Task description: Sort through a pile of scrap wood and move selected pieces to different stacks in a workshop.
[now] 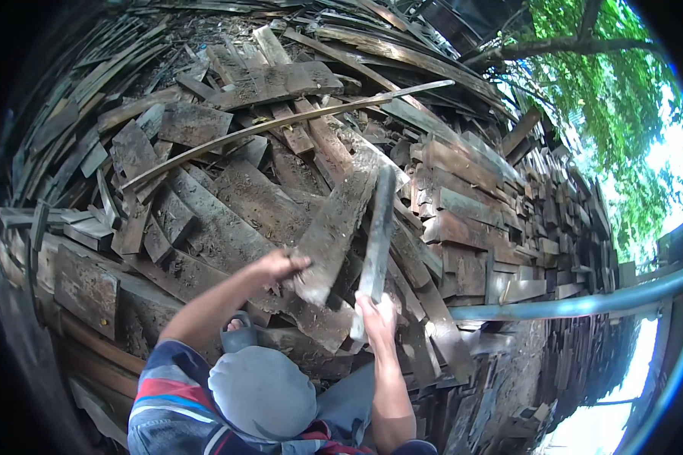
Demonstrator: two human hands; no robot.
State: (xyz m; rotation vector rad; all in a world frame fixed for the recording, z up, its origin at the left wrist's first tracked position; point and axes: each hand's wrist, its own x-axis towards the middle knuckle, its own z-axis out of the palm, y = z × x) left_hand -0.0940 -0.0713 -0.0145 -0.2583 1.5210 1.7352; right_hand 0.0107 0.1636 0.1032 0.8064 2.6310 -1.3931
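Observation:
My left hand [282,266] grips the near left edge of a wide, weathered wooden board [334,236], which slants away from me across the pile. In my right hand [377,318] is a narrower grey wooden batten [380,227], held close to its near end. The batten points away from me, just right of the board, and its far end comes near the board's top. Beneath both pieces lies a heap of old, dirty planks [256,199]. How far the fingers wrap under the board is hidden.
A long thin wooden strip [262,126] lies across the heap. Planks are stacked on the right [472,210]. A blue-grey pipe [569,304] runs in from the right edge. My sandalled foot [238,330] rests among boards. A tree branch [558,46] hangs at upper right.

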